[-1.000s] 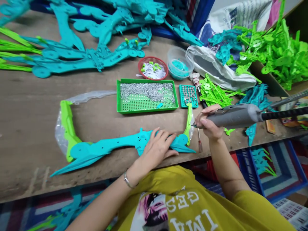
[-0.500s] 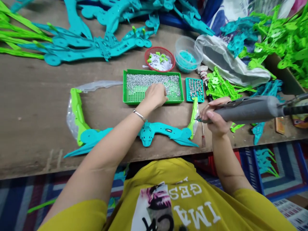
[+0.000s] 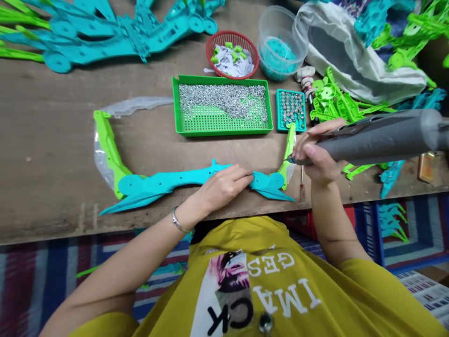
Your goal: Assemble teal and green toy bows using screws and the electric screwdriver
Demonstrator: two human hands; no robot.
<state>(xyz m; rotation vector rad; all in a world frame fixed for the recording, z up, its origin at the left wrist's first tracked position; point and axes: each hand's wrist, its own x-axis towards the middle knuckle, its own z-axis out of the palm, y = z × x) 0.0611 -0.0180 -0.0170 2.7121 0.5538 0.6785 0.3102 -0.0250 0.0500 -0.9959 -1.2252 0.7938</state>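
Observation:
My left hand (image 3: 222,187) lies over the middle of a turquoise plastic toy bow frame (image 3: 150,183), its fingers pressing the part flat on the wooden workbench (image 3: 45,140). My right hand (image 3: 314,154) grips a grey electric screwdriver (image 3: 375,145). The driver's tip touches the bow near a lime green limb (image 3: 289,150), and the exact contact point is hidden by my fingers. A second lime green limb (image 3: 108,150) joins the bow's far end, with transparent plastic film (image 3: 135,106) beside it.
A green perforated tray of small screws (image 3: 217,124) stands just beyond the bow, with a teal screw holder (image 3: 290,110) to its right. A red basket (image 3: 210,52), transparent tub (image 3: 282,42), white bag (image 3: 365,63), and piled turquoise and green parts lie behind.
My left hand has moved from the screw tray back onto the bow's middle. My right hand keeps the driver at the same end, and the view has shifted slightly.

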